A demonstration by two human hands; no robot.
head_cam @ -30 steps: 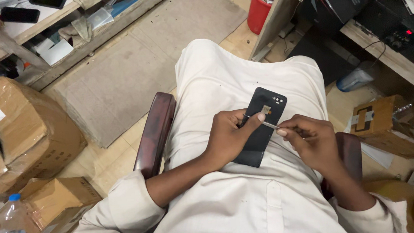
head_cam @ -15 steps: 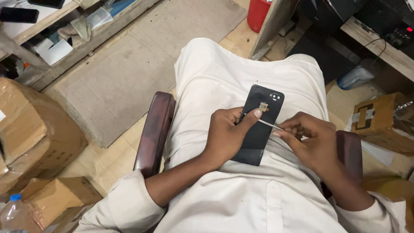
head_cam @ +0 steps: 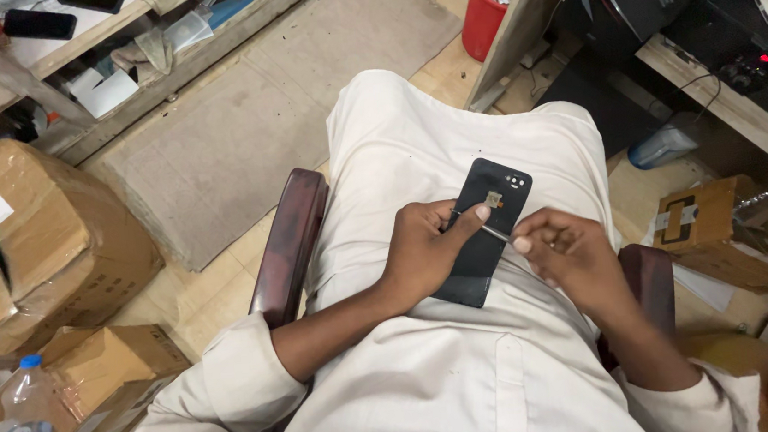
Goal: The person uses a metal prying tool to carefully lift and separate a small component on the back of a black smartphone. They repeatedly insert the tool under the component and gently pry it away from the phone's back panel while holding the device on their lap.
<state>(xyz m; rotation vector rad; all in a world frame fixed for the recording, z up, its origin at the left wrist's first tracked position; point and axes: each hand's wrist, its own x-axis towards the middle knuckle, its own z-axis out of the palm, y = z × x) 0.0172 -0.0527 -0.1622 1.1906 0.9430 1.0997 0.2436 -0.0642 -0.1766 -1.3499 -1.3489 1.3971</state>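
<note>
A black phone [head_cam: 487, 225] lies back-up on my lap, over my white garment. My left hand [head_cam: 424, 254] grips its left edge, thumb stretched across the back toward a small brown part [head_cam: 495, 200] near the camera holes. My right hand [head_cam: 568, 255] pinches thin metal tweezers [head_cam: 489, 229], whose tip reaches toward that small part beside my left thumb. The lower end of the phone is partly hidden under my left hand.
I sit in a chair with dark red armrests [head_cam: 289, 243]. Cardboard boxes [head_cam: 29, 238] and a plastic bottle [head_cam: 22, 424] stand at the left. A grey mat [head_cam: 236, 118] covers the floor ahead, with a red bin [head_cam: 482, 13] beyond. A wooden shelf [head_cam: 726, 103] and small box [head_cam: 699, 216] lie right.
The view has shifted slightly. My left thumb has slid a little further along the phone's back, and the tweezers stay at the small part. The phone remains on my lap.
</note>
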